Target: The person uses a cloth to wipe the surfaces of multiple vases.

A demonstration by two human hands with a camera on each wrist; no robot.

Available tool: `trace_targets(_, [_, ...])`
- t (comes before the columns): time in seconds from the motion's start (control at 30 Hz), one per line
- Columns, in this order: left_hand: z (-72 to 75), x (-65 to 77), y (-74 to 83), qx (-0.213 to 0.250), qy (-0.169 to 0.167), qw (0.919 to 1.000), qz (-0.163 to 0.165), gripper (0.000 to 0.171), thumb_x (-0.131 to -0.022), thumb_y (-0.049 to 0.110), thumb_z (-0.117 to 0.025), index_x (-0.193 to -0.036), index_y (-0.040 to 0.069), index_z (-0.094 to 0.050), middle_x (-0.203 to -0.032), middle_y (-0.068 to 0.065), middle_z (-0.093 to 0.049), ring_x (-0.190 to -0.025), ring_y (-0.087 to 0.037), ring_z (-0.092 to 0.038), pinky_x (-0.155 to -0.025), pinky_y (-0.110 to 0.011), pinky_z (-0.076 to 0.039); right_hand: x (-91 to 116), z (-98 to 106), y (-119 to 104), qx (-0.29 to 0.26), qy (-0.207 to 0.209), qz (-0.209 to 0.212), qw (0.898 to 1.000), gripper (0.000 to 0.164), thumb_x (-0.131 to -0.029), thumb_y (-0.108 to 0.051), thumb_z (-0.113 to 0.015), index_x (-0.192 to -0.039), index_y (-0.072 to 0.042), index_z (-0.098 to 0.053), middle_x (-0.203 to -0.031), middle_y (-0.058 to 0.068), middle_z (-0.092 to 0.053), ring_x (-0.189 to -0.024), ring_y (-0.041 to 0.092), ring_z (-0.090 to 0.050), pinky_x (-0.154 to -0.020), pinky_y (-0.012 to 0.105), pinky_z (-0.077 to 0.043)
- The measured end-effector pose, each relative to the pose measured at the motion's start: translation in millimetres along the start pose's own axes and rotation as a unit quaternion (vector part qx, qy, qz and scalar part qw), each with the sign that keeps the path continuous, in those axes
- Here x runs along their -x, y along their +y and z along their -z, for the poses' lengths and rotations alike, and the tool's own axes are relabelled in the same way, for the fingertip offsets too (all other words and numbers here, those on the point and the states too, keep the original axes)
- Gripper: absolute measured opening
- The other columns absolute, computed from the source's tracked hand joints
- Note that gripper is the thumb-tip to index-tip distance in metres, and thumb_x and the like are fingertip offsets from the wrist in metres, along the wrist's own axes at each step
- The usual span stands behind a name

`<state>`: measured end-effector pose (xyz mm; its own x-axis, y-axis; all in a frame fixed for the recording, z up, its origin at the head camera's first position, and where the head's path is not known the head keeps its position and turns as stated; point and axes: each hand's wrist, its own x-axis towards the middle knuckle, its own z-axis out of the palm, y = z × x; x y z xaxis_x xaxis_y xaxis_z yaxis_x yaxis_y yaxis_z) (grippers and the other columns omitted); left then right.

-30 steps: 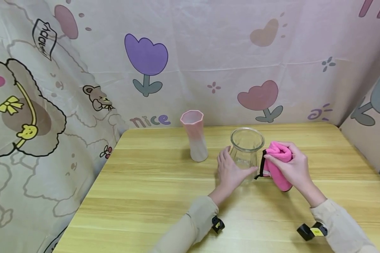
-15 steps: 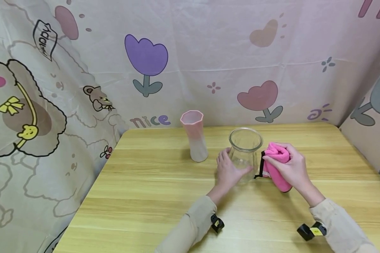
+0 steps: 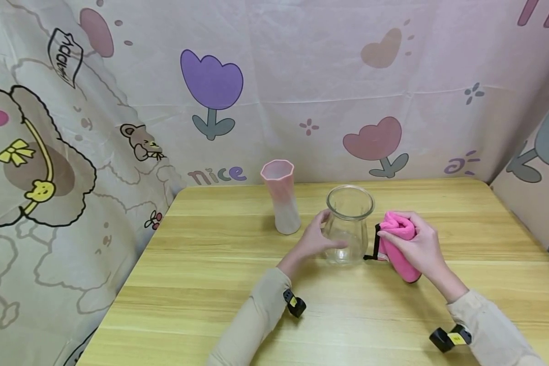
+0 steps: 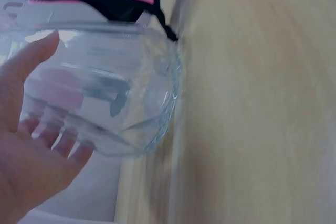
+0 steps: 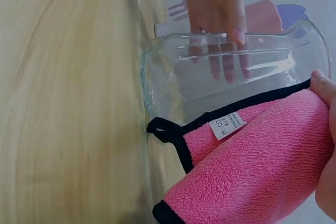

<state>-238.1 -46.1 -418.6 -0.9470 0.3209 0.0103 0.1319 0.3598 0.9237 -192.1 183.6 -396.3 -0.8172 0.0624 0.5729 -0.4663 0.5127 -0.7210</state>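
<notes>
A clear glass vase point(image 3: 345, 231) with a flared rim stands upright on the wooden table. My left hand point(image 3: 314, 241) is at its left side, thumb across the front and fingers behind, seen through the glass. In the left wrist view, that hand point(image 4: 37, 150) has its fingers nearly straight and spread from the thumb, close along the glass vase point(image 4: 105, 87). My right hand point(image 3: 423, 244) grips a folded pink towel point(image 3: 400, 249) just right of the vase. The towel point(image 5: 252, 156) has black edging, a white label and a hanging loop, seen in the right wrist view.
A pink-to-white vase point(image 3: 284, 198) stands behind and left of the glass one. Patterned cloth point(image 3: 274, 91) hangs along the back and sides of the wooden table point(image 3: 201, 284). Black wrist cameras sit at both sleeves.
The glass vase has shifted slightly left. My left hand has moved left, its fingers looser about the glass. My right hand and the towel have dipped a little.
</notes>
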Motion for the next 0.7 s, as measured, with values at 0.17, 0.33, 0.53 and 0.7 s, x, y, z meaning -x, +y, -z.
trace_targets(0.17, [11.7, -4.0, -2.1, 0.034, -0.069, 0.9971, -0.002, 0.099, -0.067, 0.018, -0.080, -0.145, 0.014, -0.020, -0.148, -0.005, -0.025, -0.132, -0.022, -0.028, -0.107, -0.035, -0.028, 2, -2, 1, 0.003, -0.014, 0.002, 1.000, 0.044, -0.064, -0.004, -0.081, -0.103, -0.002, -0.061, -0.095, -0.031, -0.053, -0.084, -0.010, -0.052, -0.071, 0.004, -0.043])
trace_targets(0.33, [20.5, -7.1, -2.3, 0.037, -0.127, 0.9910, -0.024, 0.094, -0.073, 0.010, -0.074, -0.145, 0.010, -0.015, -0.149, -0.007, -0.018, -0.135, -0.020, -0.021, -0.110, -0.030, -0.020, 5, -5, 2, 0.004, -0.025, 0.000, 1.000, 0.044, -0.064, -0.005, -0.081, -0.103, -0.005, -0.062, -0.092, -0.028, -0.055, -0.081, -0.009, -0.053, -0.069, 0.005, -0.044])
trace_targets(0.53, [22.4, -3.2, -4.8, 0.027, -0.130, 0.9899, -0.050, 0.090, -0.075, 0.011, -0.073, -0.145, 0.012, -0.017, -0.149, -0.006, -0.019, -0.135, -0.021, -0.022, -0.110, -0.031, -0.020, 7, -8, 3, 0.001, -0.035, 0.004, 0.999, 0.045, -0.064, -0.004, -0.081, -0.104, -0.005, -0.061, -0.095, -0.029, -0.054, -0.083, -0.009, -0.053, -0.070, 0.005, -0.044])
trace_targets(0.7, [18.5, 4.1, -9.0, -0.001, -0.063, 0.9971, -0.044, 0.090, -0.070, 0.020, -0.078, -0.143, 0.017, -0.026, -0.146, -0.005, -0.028, -0.132, -0.024, -0.028, -0.108, -0.038, -0.025, 5, -7, -1, 0.001, -0.038, 0.009, 0.999, 0.044, -0.065, -0.004, -0.080, -0.104, -0.005, -0.061, -0.095, -0.026, -0.055, -0.083, -0.010, -0.053, -0.069, 0.005, -0.045])
